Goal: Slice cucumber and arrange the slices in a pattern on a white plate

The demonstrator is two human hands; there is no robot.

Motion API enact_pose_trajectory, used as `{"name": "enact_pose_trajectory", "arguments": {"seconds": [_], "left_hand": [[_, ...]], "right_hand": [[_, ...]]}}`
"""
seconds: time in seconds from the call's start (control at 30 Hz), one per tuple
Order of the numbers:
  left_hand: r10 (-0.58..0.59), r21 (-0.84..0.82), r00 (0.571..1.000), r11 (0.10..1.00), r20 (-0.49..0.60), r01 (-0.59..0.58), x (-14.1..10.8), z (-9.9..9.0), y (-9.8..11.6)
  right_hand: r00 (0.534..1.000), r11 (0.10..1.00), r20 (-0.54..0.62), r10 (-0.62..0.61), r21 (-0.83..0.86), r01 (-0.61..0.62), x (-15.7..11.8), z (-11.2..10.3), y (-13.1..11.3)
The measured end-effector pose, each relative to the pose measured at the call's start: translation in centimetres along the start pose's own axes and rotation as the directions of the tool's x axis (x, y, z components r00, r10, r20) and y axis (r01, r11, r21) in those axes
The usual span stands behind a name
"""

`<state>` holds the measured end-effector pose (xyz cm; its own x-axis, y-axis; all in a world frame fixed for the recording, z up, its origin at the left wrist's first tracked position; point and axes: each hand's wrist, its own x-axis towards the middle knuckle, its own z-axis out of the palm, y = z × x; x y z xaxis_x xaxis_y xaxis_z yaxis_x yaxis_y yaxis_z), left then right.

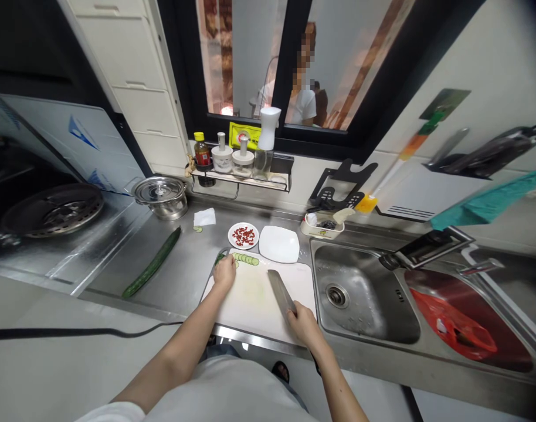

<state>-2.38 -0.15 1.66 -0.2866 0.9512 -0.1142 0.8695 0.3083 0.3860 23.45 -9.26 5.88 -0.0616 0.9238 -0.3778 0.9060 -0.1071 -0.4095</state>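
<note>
My right hand [301,322] is closed round the handle of a knife [282,291], whose blade lies over the right part of the white cutting board [254,308]. At the board's upper left, my left hand [225,272] is closed beside a row of cucumber slices [247,259]. What its fingers hold, if anything, is too small to make out. A dark green piece [219,257] shows just behind that hand. Beyond the board are a small plate of chopped red pieces [244,236] and a white square plate [279,244]. A whole cucumber [152,262] lies on the counter to the left.
A lidded steel pot [161,198] and a burner [57,210] are at the left. The sink [365,293] adjoins the board's right side, with a red bag [455,325] in the second basin. Bottles and jars stand on a wall shelf [250,176]. Behind the window is a person [304,105].
</note>
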Motion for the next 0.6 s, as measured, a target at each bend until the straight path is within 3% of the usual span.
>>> {"name": "enact_pose_trajectory", "arguments": {"seconds": [0.5, 0.6], "left_hand": [[0.048, 0.076, 0.998, 0.996, 0.042, -0.051, 0.08, 0.17, -0.36], [0.054, 0.056, 0.998, 0.997, 0.041, -0.056, 0.01, 0.21, -0.53]], "right_hand": [[1.0, 0.998, -0.007, 0.008, 0.062, -0.008, 0.38, 0.06, 0.29], [0.999, 0.988, -0.023, 0.04, 0.149, -0.037, 0.47, 0.12, 0.55]]}}
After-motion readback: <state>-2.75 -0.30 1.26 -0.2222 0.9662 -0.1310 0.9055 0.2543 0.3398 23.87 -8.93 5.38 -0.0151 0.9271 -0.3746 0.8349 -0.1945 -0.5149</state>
